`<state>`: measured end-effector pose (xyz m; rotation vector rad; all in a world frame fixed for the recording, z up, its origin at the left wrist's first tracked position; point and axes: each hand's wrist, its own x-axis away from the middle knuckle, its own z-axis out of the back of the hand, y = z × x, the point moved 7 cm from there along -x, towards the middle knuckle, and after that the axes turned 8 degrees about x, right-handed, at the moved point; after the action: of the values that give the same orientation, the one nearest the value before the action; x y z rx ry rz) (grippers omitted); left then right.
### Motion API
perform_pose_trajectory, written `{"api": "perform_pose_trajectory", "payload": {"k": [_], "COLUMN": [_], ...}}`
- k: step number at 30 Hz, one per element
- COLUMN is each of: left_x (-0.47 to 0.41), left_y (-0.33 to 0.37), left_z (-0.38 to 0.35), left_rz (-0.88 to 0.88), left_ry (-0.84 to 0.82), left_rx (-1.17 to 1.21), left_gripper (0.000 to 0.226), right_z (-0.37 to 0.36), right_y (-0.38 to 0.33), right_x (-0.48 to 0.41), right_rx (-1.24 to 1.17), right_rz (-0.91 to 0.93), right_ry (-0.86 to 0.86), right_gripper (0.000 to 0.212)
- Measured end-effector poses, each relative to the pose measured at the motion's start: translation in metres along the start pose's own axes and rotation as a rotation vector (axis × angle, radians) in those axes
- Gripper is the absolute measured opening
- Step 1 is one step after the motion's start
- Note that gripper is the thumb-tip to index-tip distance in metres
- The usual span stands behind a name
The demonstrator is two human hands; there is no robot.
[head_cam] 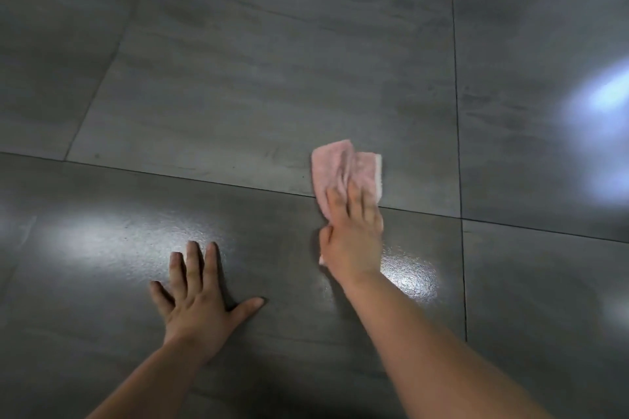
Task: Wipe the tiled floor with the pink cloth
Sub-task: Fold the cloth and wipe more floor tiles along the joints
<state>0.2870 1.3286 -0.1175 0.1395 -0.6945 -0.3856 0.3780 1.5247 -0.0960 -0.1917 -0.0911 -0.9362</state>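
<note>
Our right hand (354, 235) presses flat-fingered on the pink cloth (340, 167), which looks soft and floppy, while our left hand (200, 296) sits splayed on the tiled floor (238, 78).

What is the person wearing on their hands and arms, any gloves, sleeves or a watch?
Nothing worn shows. The left hand and right hand are ungloved; the left forearm and right forearm are bare down to the frame's lower edge, no sleeve or cuff in view. No watch, band or ring is visible, though the right hand is slightly blurred.
</note>
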Motion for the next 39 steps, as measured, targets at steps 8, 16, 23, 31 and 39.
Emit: {"api": "perform_pose_trajectory", "payload": {"k": [8,16,23,31,39], "left_x": [-0.001,0.002,0.004,0.013,0.047], "left_y": [-0.001,0.002,0.004,0.008,0.011], "left_z": [-0.001,-0.002,-0.001,0.004,-0.02], "left_rz": [-0.024,-0.015,0.004,-0.043,-0.242], "left_ry": [0.005,0.001,0.006,0.07,0.088], "left_rx": [0.035,-0.03,-0.088,-0.042,-0.057], "left_gripper": [0.123,0.108,0.105,0.1,0.085], "right_z": [0.008,0.005,-0.01,0.004,-0.035], "right_y": [0.113,0.101,0.069,0.229,0.088], "right_x": [-0.011,0.029,0.081,0.136,0.207], "right_rx": [0.139,0.041,0.194,0.16,0.295], "right_rz": [0.225,-0.246,0.548,-0.123,0.647], "right_ry": [0.022,0.064,0.121,0.052,0.097], "right_gripper": [0.069,0.07,0.054,0.058,0.073]}}
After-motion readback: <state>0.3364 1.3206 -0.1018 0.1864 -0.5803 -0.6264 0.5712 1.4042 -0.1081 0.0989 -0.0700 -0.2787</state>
